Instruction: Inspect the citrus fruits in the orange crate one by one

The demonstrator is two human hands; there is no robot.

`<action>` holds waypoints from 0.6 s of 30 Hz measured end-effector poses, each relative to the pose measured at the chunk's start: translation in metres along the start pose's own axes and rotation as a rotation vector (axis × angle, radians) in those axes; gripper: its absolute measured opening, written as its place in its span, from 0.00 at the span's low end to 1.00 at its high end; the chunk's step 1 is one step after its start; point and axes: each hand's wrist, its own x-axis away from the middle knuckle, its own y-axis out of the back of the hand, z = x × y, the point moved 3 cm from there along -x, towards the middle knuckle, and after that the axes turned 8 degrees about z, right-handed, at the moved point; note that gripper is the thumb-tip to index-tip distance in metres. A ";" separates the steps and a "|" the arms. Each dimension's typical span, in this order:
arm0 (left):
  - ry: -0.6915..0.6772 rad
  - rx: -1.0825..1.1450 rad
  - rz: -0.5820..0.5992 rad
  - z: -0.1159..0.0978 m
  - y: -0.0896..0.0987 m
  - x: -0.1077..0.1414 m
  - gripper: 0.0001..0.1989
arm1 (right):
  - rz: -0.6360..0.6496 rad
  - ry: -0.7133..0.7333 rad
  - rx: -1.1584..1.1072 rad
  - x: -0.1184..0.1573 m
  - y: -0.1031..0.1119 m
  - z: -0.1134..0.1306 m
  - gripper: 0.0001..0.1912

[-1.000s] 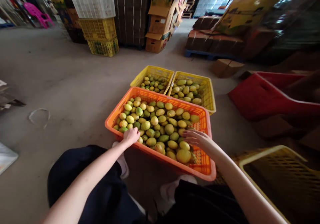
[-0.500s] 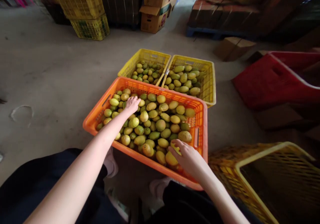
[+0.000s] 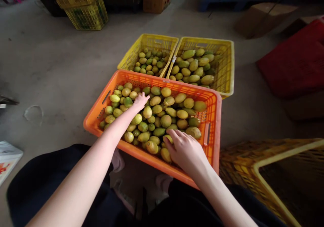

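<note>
An orange plastic crate (image 3: 152,163) full of yellow and green lemons (image 3: 165,120) stands in front of me. My left hand (image 3: 141,101) rests on the fruit left of the crate's middle, fingers apart, with no lemon visible in it. Over the near right part my right hand (image 3: 186,147) hovers palm down. Its thumb is spread from the curved fingers, and a yellow lemon (image 3: 167,139) lies by the gap between them. The palm and the fruit beneath it are hidden.
Behind the orange crate stand a left yellow crate (image 3: 126,55) and a right yellow crate (image 3: 229,68), both holding lemons. A worn yellow crate (image 3: 257,169) is at the near right, a red crate (image 3: 291,61) beyond it. Stacked crates (image 3: 87,14) and a cardboard box (image 3: 264,19) stand farther back.
My right hand has moved left and away from me over the lemons. My left hand has shifted slightly right across the fruit. The view has tilted down.
</note>
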 end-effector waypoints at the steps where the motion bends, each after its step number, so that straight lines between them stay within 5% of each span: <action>1: -0.002 0.014 0.011 0.002 -0.002 0.007 0.33 | 0.014 -0.006 0.002 0.000 0.001 0.000 0.11; 5: 0.015 0.106 0.055 0.020 -0.011 0.033 0.29 | 0.080 -0.058 -0.040 0.001 0.003 0.000 0.11; 8: 0.008 0.200 0.038 0.028 0.000 0.045 0.26 | 0.066 -0.101 -0.222 0.002 0.004 0.001 0.10; 13: -0.279 0.671 -0.072 -0.005 0.071 0.077 0.25 | -0.069 -0.303 -1.133 -0.005 0.005 -0.001 0.17; 16: -0.569 0.880 -0.008 -0.040 0.116 0.113 0.22 | -0.005 -0.393 -1.781 -0.012 0.009 0.003 0.21; 18: -0.626 0.917 0.030 -0.052 0.131 0.134 0.20 | -0.002 -0.395 -1.985 -0.013 0.018 0.001 0.17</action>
